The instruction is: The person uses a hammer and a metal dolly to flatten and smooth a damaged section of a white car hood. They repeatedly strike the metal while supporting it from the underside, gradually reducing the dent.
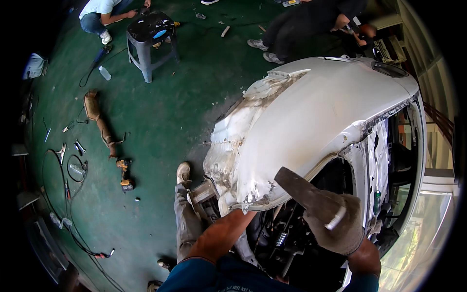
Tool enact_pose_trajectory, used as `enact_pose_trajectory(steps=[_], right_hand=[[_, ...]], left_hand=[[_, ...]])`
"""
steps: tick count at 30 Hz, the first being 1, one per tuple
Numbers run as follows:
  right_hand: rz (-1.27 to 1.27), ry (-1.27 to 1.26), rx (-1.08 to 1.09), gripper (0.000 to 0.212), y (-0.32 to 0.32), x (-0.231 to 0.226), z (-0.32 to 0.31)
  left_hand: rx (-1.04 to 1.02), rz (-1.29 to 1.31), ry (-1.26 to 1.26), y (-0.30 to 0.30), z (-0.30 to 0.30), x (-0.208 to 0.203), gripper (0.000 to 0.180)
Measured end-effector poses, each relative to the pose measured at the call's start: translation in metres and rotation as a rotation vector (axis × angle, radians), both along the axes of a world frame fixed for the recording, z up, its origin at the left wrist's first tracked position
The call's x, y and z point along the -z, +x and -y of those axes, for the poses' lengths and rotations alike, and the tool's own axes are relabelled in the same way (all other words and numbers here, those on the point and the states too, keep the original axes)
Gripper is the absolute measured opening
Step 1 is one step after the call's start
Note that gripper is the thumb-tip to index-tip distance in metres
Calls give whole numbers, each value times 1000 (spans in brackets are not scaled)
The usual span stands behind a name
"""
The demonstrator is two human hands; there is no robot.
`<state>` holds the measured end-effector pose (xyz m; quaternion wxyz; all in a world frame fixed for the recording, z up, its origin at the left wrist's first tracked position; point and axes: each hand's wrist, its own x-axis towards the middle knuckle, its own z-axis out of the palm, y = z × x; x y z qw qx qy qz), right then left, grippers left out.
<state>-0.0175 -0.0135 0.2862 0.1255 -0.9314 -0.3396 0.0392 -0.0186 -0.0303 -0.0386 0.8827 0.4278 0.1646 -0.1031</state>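
Note:
A white car body panel [292, 126], curved and cut rough along its left side, fills the middle of the view. My left forearm [221, 236] reaches to the panel's near lower edge, and the hand itself is hidden behind that edge. My right hand [335, 221] wears a grey work glove and is closed round a dark metal hammer [299, 187]. The hammer's blunt end points up and left, over the panel's near edge. Under my arms lies the open car interior [287, 238], with dark metal parts and a spring in it.
On the green floor [160, 121] at left lie a cordless drill [125, 175], a rusty exhaust pipe [99, 119], a wrench [79, 147], cables [70, 214] and a bottle [104, 73]. A plastic stool [151, 36] stands beyond. Two people [104, 14] [301, 29] work at the far side.

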Motion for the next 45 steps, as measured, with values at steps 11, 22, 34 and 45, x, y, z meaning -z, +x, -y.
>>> enact_pose_trajectory(steps=[11, 22, 34, 45], right_hand=[[-39, -144, -70, 32, 5, 1, -5], [-117, 22, 54, 38, 5, 7, 13], [-164, 55, 159, 34, -1, 5, 16], [-141, 2, 71, 29, -2, 0, 24]], left_hand=[[-9, -2, 25, 1, -7, 2, 50], [9, 4, 13, -2, -3, 3, 49], [17, 17, 9, 9, -1, 2, 48], [24, 15, 12, 9, 7, 4, 47]])
